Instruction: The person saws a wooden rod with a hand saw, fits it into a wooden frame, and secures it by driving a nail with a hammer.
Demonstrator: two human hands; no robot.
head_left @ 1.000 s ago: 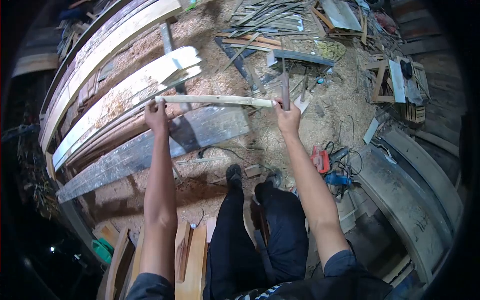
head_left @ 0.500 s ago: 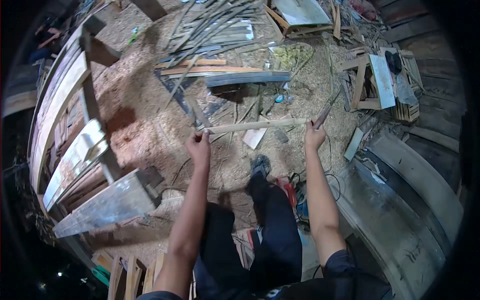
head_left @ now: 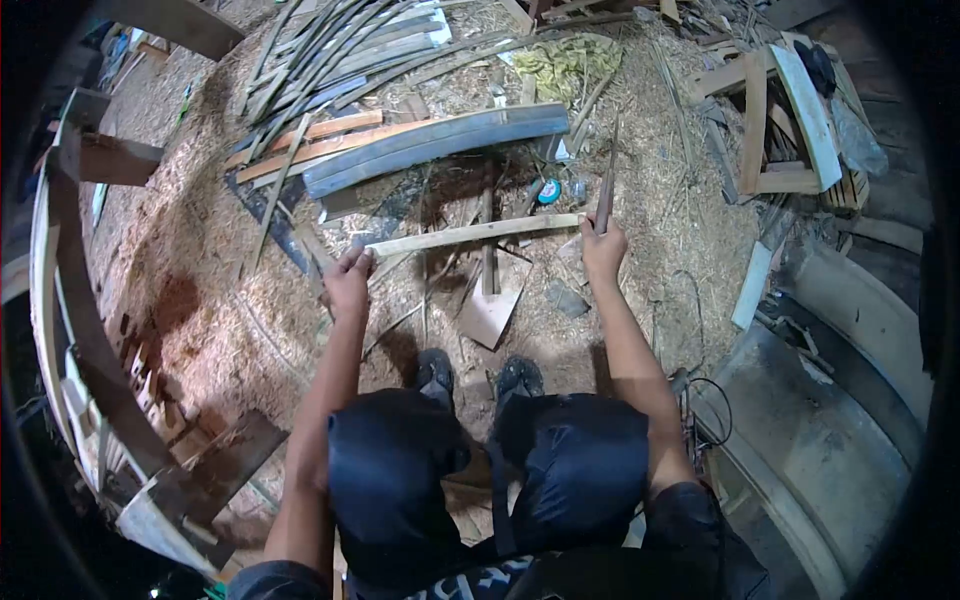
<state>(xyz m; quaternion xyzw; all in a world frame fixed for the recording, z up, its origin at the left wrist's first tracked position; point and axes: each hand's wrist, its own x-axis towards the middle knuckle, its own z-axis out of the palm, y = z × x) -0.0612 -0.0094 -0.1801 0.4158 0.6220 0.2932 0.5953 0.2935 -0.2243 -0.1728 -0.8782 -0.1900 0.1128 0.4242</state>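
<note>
A pale, narrow wooden strip [head_left: 470, 234] stretches between my two hands above the littered ground. Its left end is pinched by my left hand [head_left: 348, 283], fingers closed. At the other end my right hand [head_left: 603, 250] grips the strip together with the handle of a long, dark, pointed tool [head_left: 607, 185], whose tip points away from me. Beyond the strip lies a curved, blue-grey board [head_left: 440, 145]. A small teal round object [head_left: 549, 191] sits just past the strip's right half.
Sawdust and shavings cover the ground. Thin sticks [head_left: 330, 60] are piled at the upper left, near a yellow cloth [head_left: 565, 68]. A wooden frame [head_left: 755, 125] stands at upper right. Large curved panels [head_left: 830, 430] lie at right, and a curved wooden structure [head_left: 75, 290] at left.
The view has shifted forward, bringing the curved board closer. Both feet now show side by side, with both knees bent. My hands still hold the strip, its left end slightly lower.
</note>
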